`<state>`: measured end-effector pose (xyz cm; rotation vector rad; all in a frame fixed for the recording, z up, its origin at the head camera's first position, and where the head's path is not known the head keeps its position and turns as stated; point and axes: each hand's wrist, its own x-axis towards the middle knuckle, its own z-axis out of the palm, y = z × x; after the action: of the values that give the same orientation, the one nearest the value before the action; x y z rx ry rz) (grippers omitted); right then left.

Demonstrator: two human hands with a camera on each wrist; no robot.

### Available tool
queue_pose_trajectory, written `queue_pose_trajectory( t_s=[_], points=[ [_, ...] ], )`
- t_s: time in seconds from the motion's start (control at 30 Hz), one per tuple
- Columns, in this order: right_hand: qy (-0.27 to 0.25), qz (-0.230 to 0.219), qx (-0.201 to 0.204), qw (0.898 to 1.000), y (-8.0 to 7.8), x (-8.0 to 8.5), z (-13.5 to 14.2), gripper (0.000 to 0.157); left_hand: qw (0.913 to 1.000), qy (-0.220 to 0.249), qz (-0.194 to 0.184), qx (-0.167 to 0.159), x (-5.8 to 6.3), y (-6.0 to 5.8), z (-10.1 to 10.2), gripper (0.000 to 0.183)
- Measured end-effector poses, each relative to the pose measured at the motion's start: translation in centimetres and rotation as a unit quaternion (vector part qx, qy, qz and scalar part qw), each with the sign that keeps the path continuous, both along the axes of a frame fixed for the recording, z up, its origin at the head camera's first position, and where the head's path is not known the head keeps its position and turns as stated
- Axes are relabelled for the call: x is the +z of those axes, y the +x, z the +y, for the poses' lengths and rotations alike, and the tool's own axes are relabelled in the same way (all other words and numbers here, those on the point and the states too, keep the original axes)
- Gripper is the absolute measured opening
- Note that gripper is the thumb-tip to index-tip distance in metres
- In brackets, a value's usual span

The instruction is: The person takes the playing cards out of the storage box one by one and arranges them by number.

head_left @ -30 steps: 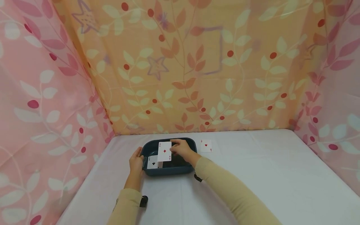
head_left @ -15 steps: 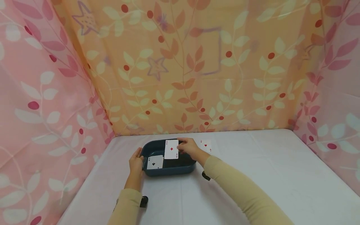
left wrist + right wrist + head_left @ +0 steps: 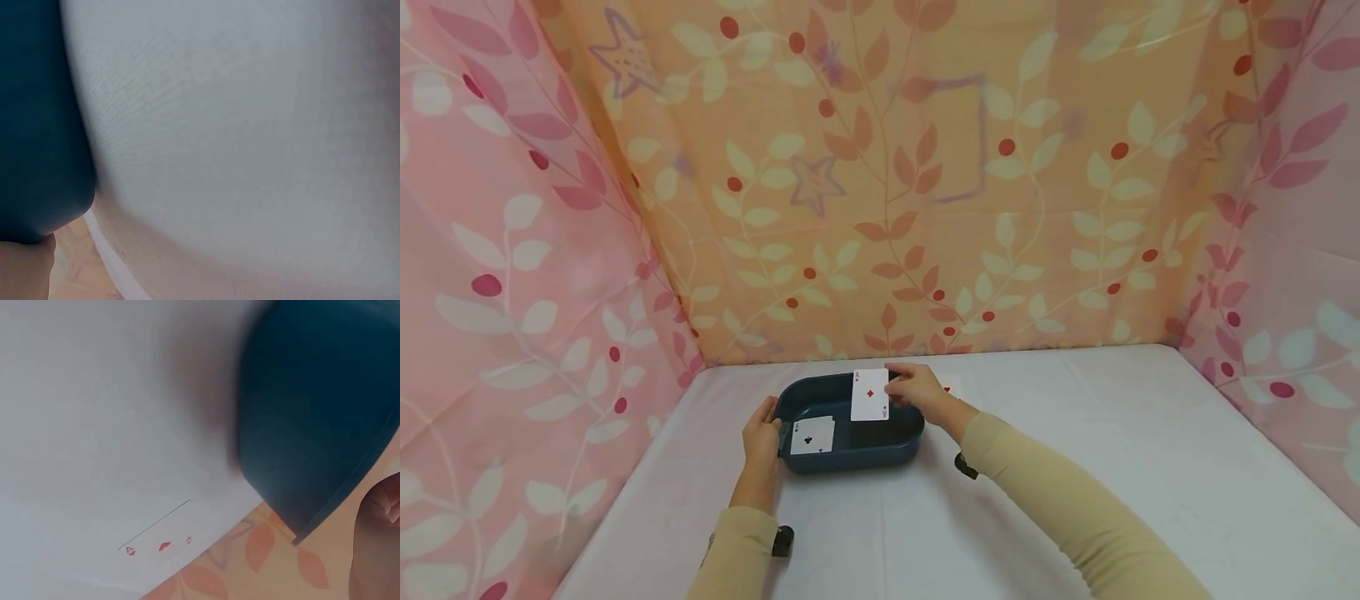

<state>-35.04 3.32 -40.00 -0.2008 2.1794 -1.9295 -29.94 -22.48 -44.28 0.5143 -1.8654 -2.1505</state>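
My left hand (image 3: 762, 435) grips the left end of a dark blue rectangular tub (image 3: 850, 458), thumb at the rim. Between the thumb and fingers of my right hand (image 3: 927, 394) is an ace of diamonds (image 3: 870, 394), face up over the tub's right half. An ace of clubs (image 3: 812, 435) lies face up inside at the left, with the edge of something white showing behind it. Behind my right hand, an ace of hearts (image 3: 950, 388) lies on the table, partly hidden; the right wrist view shows its face (image 3: 164, 546). The tub's wall (image 3: 37, 125) fills the left wrist view's left side.
A white cloth covers the table (image 3: 1075, 450). Patterned fabric stands close on several sides: an orange sheet (image 3: 880, 167) behind the far edge, a pink sheet (image 3: 535, 350) at the left and another (image 3: 1300, 292) at the right.
My right hand has moved right with the ace of diamonds, uncovering the ace of clubs and now partly covering the ace of hearts. My left hand keeps its hold on the tub.
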Motion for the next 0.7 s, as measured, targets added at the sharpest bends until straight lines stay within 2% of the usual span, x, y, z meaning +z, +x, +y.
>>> queue_pose_trajectory(
  t_s=[0.23,0.7],
  points=[
    [0.006,-0.003,-0.006,1.0,0.2,0.5,1.1,0.053,1.0,-0.001,-0.001,0.002,-0.1,0.1,0.0,0.056],
    [-0.002,0.001,-0.006,1.0,0.0,0.4,4.0,0.052,1.0,0.003,0.002,0.001,0.0,0.0,0.1,0.055]
  ],
)
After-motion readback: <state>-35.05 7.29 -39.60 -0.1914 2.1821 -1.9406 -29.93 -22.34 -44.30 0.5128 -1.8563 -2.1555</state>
